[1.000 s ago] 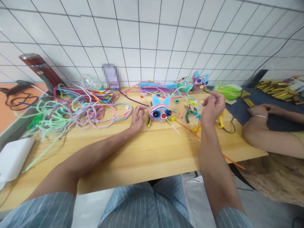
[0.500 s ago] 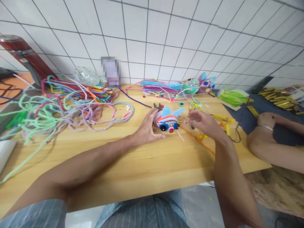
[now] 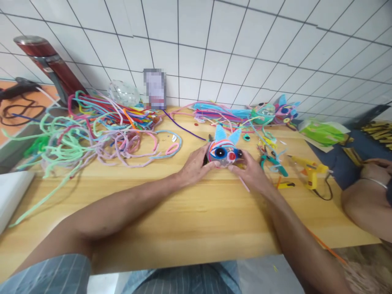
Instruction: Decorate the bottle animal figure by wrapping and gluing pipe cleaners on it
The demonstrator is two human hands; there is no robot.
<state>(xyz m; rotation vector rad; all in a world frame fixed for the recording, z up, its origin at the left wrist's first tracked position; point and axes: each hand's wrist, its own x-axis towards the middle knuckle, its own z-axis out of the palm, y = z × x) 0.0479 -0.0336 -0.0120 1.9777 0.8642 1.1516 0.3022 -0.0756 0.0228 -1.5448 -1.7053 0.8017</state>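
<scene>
"While the head view looks down across the wooden tabletop (image 3: pixel 183 212), where does the cat-eared toy (image 3: pixel 226 152) lie from the two hands?"

"Directly between them, its face turned toward the near edge of the tabletop. The left hand (image 3: pixel 196 165) grasps its left side, the right hand (image 3: pixel 250 171) its right; neither is nearer, as both appear to touch it."

"And its long axis?"

"Slight, the body being nearly a ball. The broader direction runs from hand to hand; the blue ears (image 3: pixel 219 134) stand upright, and the red nose (image 3: pixel 232 156) sits toward the right hand."

"How are the digits disposed?"

"Both thumbs lie low along the front, their tips apart; the other fingers pass to the sides and are partly hidden. Whether the base rests on the wood, one cannot tell."

"What flanks the hands?"

"Beyond the right hand, teal-handled pliers (image 3: pixel 272 160), then, farther out, a yellow glue gun (image 3: pixel 312 172). To the left spreads a tangle of pale pipe cleaners (image 3: pixel 122 147)."
</scene>
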